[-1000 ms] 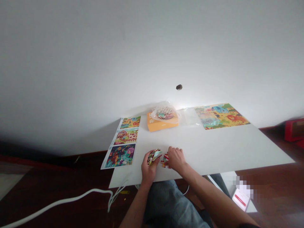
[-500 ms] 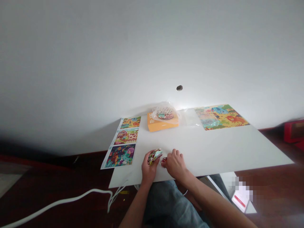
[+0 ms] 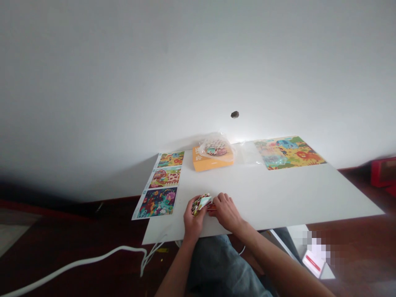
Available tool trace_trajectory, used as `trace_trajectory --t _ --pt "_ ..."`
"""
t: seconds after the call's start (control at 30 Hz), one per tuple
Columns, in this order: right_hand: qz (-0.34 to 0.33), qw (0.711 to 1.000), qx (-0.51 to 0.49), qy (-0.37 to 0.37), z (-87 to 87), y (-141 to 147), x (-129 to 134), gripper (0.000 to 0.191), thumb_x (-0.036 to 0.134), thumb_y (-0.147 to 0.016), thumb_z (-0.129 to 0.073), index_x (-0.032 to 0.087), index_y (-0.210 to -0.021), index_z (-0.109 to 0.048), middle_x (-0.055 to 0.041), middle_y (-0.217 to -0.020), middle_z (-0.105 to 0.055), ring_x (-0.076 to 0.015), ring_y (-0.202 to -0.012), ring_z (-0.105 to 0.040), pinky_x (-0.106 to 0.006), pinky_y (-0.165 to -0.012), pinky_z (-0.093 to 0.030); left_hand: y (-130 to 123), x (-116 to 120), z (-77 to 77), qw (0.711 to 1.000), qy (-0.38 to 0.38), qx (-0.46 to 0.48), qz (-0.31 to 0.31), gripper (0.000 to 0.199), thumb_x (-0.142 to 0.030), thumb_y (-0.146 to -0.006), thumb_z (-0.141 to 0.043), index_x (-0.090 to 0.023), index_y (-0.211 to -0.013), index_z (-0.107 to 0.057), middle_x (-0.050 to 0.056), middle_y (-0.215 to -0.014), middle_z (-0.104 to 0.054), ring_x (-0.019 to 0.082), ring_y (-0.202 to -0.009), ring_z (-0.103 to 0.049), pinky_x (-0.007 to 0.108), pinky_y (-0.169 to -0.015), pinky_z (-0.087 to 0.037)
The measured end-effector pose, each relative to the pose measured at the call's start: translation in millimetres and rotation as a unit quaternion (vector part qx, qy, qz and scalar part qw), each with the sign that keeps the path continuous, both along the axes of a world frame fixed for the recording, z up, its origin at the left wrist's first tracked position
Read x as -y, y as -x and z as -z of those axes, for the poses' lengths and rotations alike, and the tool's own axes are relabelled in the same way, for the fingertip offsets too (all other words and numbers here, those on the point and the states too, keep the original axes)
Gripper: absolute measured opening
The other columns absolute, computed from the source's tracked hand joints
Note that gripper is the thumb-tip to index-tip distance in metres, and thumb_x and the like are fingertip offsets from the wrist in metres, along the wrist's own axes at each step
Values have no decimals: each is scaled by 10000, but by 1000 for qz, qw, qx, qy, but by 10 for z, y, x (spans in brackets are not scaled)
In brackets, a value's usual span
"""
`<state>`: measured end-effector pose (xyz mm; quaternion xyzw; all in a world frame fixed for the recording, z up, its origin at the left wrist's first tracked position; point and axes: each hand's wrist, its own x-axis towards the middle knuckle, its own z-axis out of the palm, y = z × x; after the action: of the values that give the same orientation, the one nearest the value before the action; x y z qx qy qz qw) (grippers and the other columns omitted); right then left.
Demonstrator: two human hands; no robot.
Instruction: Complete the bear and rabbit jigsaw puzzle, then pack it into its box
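Observation:
A bundle of colourful puzzle pieces (image 3: 201,203) is gripped in my left hand (image 3: 192,218), just above the white table (image 3: 272,198) near its front edge. Close by on the right, my right hand (image 3: 227,211) pinches a small reddish piece (image 3: 212,208) against the side of the bundle. Behind the hands, an orange box (image 3: 213,164) bears a clear plastic bag (image 3: 216,149) with more pieces inside. On the left lies a sheet with three pictures (image 3: 163,177).
A completed-looking animal picture (image 3: 292,152) lies at the back right, with clear plastic (image 3: 247,152) beside and partly over it. The wall (image 3: 198,74) rises behind the table. A white cable (image 3: 93,260) runs at the lower left.
My right hand has moved slightly left, bringing the reddish piece up to the bundle. My left hand stays nearly where it was, still holding the pieces.

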<state>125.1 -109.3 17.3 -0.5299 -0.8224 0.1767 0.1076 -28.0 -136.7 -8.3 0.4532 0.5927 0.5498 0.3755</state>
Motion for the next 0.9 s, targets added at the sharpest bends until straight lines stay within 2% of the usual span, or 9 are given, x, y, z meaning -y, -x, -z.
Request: trace_trajectory --t 0.13,0.27,0.4,0.5,0.63,0.77,0.9 --pt "-58 992 -111 -33 130 -84 18 224 278 -830 -644 205 -1015 -541 -78 -1160 -534 -220 -1069 -474 -362 -905 -395 23 26 -3 999 -8 22 36 453 -318 -752 -679 -163 -1156 -547 95 -1121 -659 243 -1008 -638 372 -913 -495" --pt "-47 978 -199 -45 205 -135 24 177 237 -834 -627 199 -972 -524 -92 -1300 -463 -210 -1150 -451 -362 -952 -380 24 40 -7 998 -7 12 54 418 -272 -750 -651 -166 -1144 -558 88 -1113 -657 251 -1010 -633 374 -910 -495" --pt "-29 970 -240 -17 230 -144 14 328 221 -814 -640 185 -1091 -469 -98 -1240 -532 -201 -1114 -497 -358 -953 -375 14 47 -45 991 -25 -18 131 407 -188 -737 -586 -180 -1144 -568 80 -1127 -640 252 -1039 -612 382 -939 -476" --pt "-31 975 -221 2 182 -145 4 481 248 -797 -657 190 -1217 -430 -87 -1193 -568 -211 -1089 -507 -359 -939 -367 -3 66 -69 982 -49 -34 177 510 -146 -685 -564 -182 -1193 -546 89 -1187 -599 270 -1116 -566 404 -990 -440" --pt "-70 984 -165 2 95 -144 0 561 251 -783 -647 220 -1290 -409 -81 -1259 -539 -231 -1153 -448 -367 -938 -332 -38 100 -49 981 -54 -53 177 661 -167 -689 -594 -179 -1328 -422 115 -1254 -526 286 -1180 -507 440 -1035 -394" --pt "-69 985 -157 4 121 -142 6 411 228 -760 -635 203 -1144 -491 -61 -1139 -585 -225 -1068 -466 -348 -900 -330 -70 117 7 980 -64 -95 163 727 -206 -736 -626 -178 -1394 -316 123 -1215 -501 267 -1134 -518 439 -1018 -401" --pt "-41 983 -181 -4 196 -144 11 316 228 -740 -643 193 -1023 -508 -43 -1019 -600 -217 -969 -483 -327 -850 -348 -108 123 44 986 -80 -103 106 745 -249 -717 -681 -177 -1374 -337 132 -1236 -505 277 -1176 -501 429 -1019 -402"
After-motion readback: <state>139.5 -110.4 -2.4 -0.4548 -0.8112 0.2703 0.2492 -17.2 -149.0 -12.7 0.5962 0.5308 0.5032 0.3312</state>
